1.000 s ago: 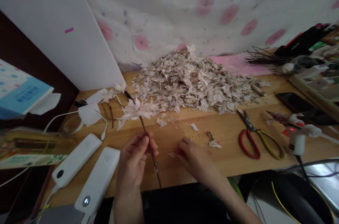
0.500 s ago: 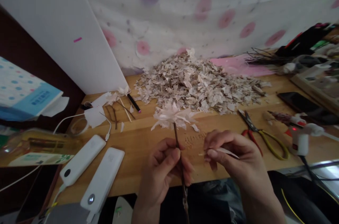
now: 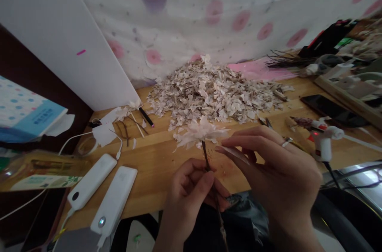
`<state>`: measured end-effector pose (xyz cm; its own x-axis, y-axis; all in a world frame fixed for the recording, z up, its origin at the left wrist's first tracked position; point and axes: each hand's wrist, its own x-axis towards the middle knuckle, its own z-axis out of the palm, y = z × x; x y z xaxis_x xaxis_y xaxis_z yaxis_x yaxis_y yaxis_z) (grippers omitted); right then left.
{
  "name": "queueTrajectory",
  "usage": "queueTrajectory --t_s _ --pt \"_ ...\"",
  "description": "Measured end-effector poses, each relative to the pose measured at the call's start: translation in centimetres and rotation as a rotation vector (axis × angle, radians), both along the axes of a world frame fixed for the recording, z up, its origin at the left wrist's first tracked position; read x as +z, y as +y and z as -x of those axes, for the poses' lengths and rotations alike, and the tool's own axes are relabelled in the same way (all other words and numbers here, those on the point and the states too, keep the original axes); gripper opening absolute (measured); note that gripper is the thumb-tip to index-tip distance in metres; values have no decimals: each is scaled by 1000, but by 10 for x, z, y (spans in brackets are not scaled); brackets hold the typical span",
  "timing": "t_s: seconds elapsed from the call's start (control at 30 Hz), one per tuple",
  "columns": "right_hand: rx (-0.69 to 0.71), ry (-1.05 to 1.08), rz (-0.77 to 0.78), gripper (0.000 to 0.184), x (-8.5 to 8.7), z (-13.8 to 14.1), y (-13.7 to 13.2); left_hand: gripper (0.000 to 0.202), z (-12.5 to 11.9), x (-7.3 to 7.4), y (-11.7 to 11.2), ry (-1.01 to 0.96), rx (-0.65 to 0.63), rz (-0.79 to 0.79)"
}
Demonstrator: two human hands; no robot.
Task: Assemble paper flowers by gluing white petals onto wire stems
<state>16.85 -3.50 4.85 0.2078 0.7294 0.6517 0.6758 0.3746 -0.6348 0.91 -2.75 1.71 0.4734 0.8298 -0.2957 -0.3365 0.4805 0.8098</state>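
Holding a thin twig (image 3: 205, 156) upright in our left hand (image 3: 188, 200), with the fingers closed around it, we keep its pale flower (image 3: 199, 132) above the bench (image 3: 155, 176), near the front edge, perhaps so nothing presses the petals. Our right hand (image 3: 277, 168) is closed in a pinch on one narrow pale petal (image 3: 235, 154), just beside the flower. Behind, a big pile of petals (image 3: 209, 97) lies along the back edge, and a glue gun (image 3: 322, 144) stands at the right, within reach.
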Motion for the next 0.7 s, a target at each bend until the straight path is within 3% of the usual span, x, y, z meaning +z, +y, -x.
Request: queueTrajectory --t_s 0.13,0.4,0.7 --pt "-8 -29 13 15 -1 -1 5 31 -2 -2 -1 6 -14 -1" --pt "-91 -58 23 14 -6 -5 5 37 -4 15 -4 92 -7 53" --pt "-126 -102 9 12 -6 -6 8 33 -2 12 -6 18 -4 73"
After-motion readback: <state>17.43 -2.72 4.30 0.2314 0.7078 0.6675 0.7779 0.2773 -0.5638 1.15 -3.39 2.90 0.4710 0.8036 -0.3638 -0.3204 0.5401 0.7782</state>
